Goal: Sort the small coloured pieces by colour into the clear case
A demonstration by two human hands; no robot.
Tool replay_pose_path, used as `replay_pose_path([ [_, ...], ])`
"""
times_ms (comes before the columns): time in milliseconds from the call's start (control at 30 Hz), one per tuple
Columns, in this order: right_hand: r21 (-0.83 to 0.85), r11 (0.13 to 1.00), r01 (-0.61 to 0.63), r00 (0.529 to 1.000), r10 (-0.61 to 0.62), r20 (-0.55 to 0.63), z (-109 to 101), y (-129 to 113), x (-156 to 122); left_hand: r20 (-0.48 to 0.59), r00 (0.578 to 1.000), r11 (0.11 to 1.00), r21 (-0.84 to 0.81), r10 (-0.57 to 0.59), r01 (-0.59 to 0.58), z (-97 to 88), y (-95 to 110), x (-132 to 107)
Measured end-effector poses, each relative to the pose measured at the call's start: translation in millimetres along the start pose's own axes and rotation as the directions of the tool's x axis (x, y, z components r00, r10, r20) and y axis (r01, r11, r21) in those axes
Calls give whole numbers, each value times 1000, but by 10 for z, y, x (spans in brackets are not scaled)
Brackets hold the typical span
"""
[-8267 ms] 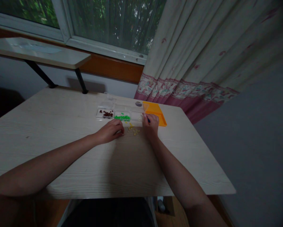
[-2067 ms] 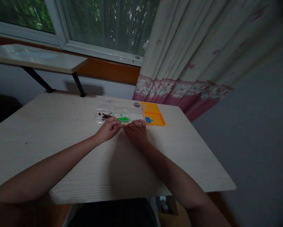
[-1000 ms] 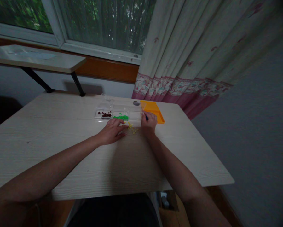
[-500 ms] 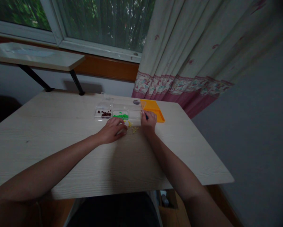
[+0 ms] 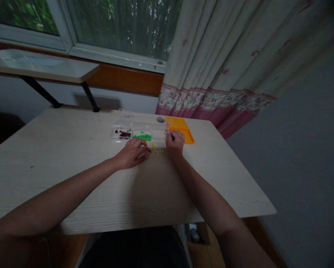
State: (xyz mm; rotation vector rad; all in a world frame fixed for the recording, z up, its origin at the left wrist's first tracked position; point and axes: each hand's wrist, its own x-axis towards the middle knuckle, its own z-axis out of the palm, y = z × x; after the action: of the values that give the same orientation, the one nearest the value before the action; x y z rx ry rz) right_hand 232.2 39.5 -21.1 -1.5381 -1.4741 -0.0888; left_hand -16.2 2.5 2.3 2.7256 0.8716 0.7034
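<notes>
My left hand [image 5: 131, 153] rests on the table with fingers apart, just in front of a transparent compartment box [image 5: 158, 134]. Beside its fingertips lie small yellow pieces [image 5: 158, 153], loose on the tabletop. My right hand [image 5: 177, 144] is closed around a slim dark tool [image 5: 173, 137] at the box's right end; its tip is too small to make out. Dark red pieces [image 5: 125, 134] fill part of the left compartment. Bright green pieces [image 5: 142, 137] lie in the middle one, partly behind my left hand.
Behind my right hand is an open orange case [image 5: 179, 123]. The box's transparent lids [image 5: 146, 125] are folded back toward the wall. A raised shelf [image 5: 44, 67] on black legs stands at the back left, and a curtain [image 5: 211, 74] hangs behind the table's right side.
Both hands stay nearly where they were. The left fingertips have shifted very slightly to the right, and the view has moved a little.
</notes>
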Motion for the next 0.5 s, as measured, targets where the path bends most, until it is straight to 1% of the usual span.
replay_pose_path([
  [167,4,1000,22,1000,-22,-17,15,8,0,7,1000,1000,-5,-1,1,1,-9,-6],
  [300,3,1000,30,999,-30,-32,19,4,-2,11,1000,1000,-18,22,-22,-6,-7,-2],
  [500,-5,999,48,999,-48,-23,20,18,-1,1,1000,999,-43,28,-28,9,-18,7],
])
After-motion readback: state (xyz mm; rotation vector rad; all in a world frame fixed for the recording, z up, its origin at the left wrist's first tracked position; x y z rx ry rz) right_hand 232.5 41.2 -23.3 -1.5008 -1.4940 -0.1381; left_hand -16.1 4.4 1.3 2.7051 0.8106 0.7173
